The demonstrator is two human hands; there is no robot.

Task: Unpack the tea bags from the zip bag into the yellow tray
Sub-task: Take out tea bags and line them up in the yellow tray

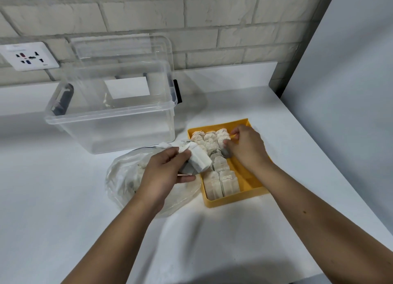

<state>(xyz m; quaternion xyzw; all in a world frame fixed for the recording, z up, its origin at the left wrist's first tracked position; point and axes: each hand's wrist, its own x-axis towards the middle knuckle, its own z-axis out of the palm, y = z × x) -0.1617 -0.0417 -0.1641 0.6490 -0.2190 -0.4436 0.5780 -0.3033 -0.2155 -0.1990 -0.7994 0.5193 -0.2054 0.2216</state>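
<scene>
A yellow tray (246,183) lies on the white counter, right of centre, with several tea bags (221,182) set in rows along its left side. To its left lies the clear zip bag (123,177), crumpled, with more tea bags dimly visible inside. My left hand (163,173) hovers over the zip bag and grips a small bunch of white tea bags (197,158) at the tray's left rim. My right hand (246,149) reaches into the far part of the tray, and its fingertips pinch a tea bag (223,138) in the back row.
A clear plastic storage box (110,109) stands at the back left, its lid leaning on the brick wall behind. A wall socket (29,57) is at the far left. A grey panel (350,81) bounds the counter on the right.
</scene>
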